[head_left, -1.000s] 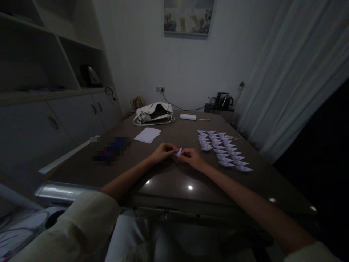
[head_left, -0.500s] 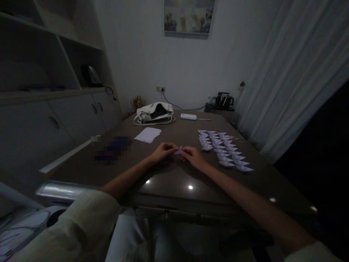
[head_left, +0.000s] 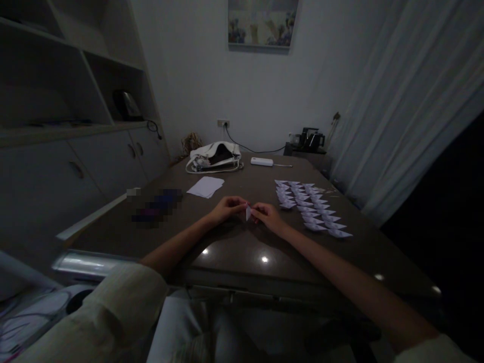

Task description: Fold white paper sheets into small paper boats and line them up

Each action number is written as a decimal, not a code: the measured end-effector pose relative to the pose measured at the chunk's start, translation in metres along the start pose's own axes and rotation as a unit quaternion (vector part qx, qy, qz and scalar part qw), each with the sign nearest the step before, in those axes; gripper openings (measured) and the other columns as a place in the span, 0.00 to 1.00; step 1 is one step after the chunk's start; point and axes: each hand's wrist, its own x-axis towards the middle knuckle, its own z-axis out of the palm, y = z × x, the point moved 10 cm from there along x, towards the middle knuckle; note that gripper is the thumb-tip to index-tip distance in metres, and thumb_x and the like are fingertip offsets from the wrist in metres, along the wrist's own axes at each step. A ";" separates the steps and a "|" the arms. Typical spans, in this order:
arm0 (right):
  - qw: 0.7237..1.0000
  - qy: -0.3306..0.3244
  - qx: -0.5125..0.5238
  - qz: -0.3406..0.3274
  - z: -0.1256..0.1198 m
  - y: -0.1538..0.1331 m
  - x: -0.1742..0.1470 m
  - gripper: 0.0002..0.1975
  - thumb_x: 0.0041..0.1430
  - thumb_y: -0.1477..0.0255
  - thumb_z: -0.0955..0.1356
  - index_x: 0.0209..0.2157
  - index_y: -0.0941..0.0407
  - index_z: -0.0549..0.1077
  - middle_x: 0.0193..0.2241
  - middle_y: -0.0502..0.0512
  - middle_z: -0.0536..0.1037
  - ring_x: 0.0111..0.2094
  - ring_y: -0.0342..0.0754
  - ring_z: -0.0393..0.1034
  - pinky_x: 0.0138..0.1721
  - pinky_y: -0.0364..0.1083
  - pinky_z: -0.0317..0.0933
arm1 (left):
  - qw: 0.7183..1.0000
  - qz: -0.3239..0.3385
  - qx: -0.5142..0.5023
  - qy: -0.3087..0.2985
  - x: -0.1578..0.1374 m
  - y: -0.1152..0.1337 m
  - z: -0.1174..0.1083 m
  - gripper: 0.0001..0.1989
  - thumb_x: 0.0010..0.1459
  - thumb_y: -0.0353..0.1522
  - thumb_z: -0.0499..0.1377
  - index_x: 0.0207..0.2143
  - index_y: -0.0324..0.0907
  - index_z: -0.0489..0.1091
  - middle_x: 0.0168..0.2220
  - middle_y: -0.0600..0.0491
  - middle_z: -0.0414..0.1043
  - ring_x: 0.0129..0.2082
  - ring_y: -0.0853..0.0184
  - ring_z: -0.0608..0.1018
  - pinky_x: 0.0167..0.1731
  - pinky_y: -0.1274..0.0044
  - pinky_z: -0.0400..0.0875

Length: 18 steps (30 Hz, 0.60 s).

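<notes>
A small folded piece of white paper point(head_left: 248, 213) is pinched between my two hands above the middle of the table. My left hand point(head_left: 228, 209) grips it from the left with thumb and fingers closed. From the right, my right hand point(head_left: 267, 216) has its fingertips closed on the other side of the paper. Folded paper boats point(head_left: 313, 214) stand in rows to the right of my right hand. Beyond my left hand lies a stack of white paper sheets point(head_left: 206, 187).
A white bag point(head_left: 215, 156) lies at the back of the brown table point(head_left: 234, 252), beside a white power strip-like device point(head_left: 261, 162) with a cable. A blurred dark item point(head_left: 157, 205) is at the left. Behind the table, a black kettle point(head_left: 313, 139) stands on a side stand.
The folded paper has turned between my fingers, from slanting up to the right to standing upright with its narrow end down. Both hands have stayed nearly in place.
</notes>
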 end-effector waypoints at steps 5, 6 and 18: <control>1.000 0.016 0.001 0.015 -0.004 -0.002 0.000 0.15 0.53 0.60 0.67 0.29 0.60 0.72 0.22 0.50 0.71 0.22 0.41 0.63 0.26 0.40 0.57 | 0.999 0.010 0.040 0.017 0.001 0.000 -0.006 0.18 0.49 0.39 0.64 0.37 0.34 0.73 0.28 0.52 0.74 0.28 0.70 0.74 0.31 0.80 0.66; 1.000 0.015 0.002 0.016 -0.004 -0.002 0.000 0.15 0.53 0.60 0.67 0.28 0.60 0.72 0.21 0.49 0.71 0.22 0.40 0.63 0.26 0.40 0.57 | 0.999 0.011 0.046 0.019 0.001 0.000 -0.007 0.17 0.49 0.39 0.64 0.37 0.34 0.74 0.29 0.51 0.75 0.28 0.70 0.74 0.31 0.80 0.66; 1.000 0.004 -0.011 0.003 -0.004 0.005 0.000 0.15 0.53 0.60 0.68 0.28 0.60 0.72 0.21 0.50 0.71 0.22 0.40 0.63 0.26 0.40 0.56 | 0.998 -0.021 0.056 0.030 -0.001 -0.004 -0.011 0.16 0.47 0.37 0.65 0.35 0.34 0.76 0.27 0.50 0.76 0.28 0.69 0.74 0.30 0.79 0.67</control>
